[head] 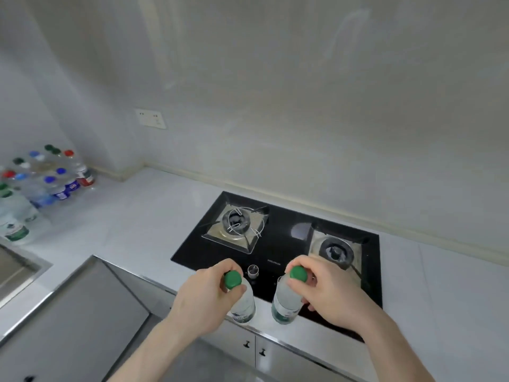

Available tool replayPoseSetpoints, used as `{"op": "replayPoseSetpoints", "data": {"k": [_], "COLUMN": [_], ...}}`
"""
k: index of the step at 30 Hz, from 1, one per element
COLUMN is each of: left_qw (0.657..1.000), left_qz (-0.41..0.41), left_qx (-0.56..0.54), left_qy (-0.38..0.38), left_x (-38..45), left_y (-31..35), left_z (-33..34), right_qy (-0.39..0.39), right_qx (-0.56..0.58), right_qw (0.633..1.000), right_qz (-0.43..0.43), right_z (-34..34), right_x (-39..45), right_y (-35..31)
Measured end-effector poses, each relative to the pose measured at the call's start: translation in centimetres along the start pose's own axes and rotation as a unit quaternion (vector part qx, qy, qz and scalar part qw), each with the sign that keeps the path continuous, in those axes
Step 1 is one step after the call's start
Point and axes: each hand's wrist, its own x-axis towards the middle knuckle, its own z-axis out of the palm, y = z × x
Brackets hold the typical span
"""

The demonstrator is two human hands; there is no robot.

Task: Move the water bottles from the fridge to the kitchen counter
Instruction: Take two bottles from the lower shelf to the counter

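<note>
A person's left hand (205,293) and right hand (327,290) enter from below. Both forearms are bare. No gloves, rings or watch show.

counter (154,216): pale | on it: gas hob (278,244) centre, cluster of bottles (41,183) far left

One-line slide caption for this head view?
Left hand and right hand each grip a green-capped water bottle by the neck above the counter's front edge, near the hob.
</note>
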Motion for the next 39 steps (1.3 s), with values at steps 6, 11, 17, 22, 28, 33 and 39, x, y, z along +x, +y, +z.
{"op": "replayPoseSetpoints", "data": {"k": [6,11,17,22,28,33,39], "left_qw": [0.998,0.994,0.987,0.978,0.966,0.960,0.949], "left_qz": [-0.045,-0.087,-0.120,-0.155,-0.193,-0.224,-0.262], "left_qx": [-0.001,-0.002,-0.001,-0.016,-0.009,0.014,0.041], "left_qy": [0.041,0.070,0.107,0.139,0.171,0.168,0.170], "left_x": [-1.4,-3.0,-4.4,-4.2,-2.6,0.3,5.0], "left_y": [-7.6,-14.8,-20.8,-24.8,-28.6,-31.6,-34.7], "left_z": [-6.2,-11.0,-15.0,-17.9,-20.1,-21.9,-25.3], "right_qy": [-0.030,-0.053,-0.073,-0.098,-0.135,-0.158,-0.172], "right_qx": [-0.001,-0.002,-0.006,-0.007,0.005,0.007,0.022], "right_qw": [0.999,0.996,0.991,0.985,0.974,0.967,0.959], "right_qz": [-0.036,-0.074,-0.109,-0.143,-0.183,-0.201,-0.222], "right_z": [6.2,11.6,16.2,19.2,22.4,24.2,25.2], "right_x": [5.3,9.4,13.5,17.8,23.7,28.7,36.1], "right_y": [-7.3,-13.7,-19.1,-22.8,-25.7,-27.7,-30.3]}}
